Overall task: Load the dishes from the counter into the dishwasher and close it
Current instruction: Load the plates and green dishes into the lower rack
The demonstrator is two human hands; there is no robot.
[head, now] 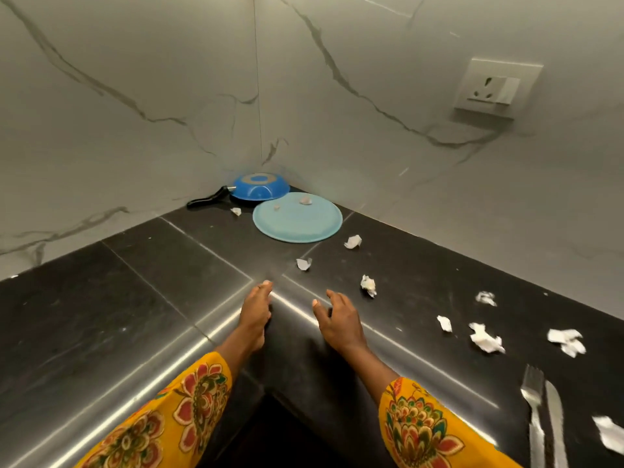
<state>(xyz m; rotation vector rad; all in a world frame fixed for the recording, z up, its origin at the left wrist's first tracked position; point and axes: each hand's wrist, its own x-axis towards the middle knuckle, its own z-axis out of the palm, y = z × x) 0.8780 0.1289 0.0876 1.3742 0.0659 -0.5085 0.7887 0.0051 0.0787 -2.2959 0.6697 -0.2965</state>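
Observation:
A light blue plate (297, 223) lies flat in the far corner of the black counter (118, 298), with two small paper scraps on it. Behind it a blue frying pan (259, 187) rests upside down, its black handle pointing left. A fork (533, 410) and a knife (555, 423) lie side by side at the lower right. My left hand (255, 314) and my right hand (337, 320) hover over the counter's inner corner, well short of the plate. Both hold nothing, with fingers loosely apart.
Several crumpled white paper scraps (486, 339) are strewn over the right side of the counter. Marble walls close off the corner, and a wall socket (496, 87) sits on the right wall. The counter's metal edge strip (216, 327) runs under my hands.

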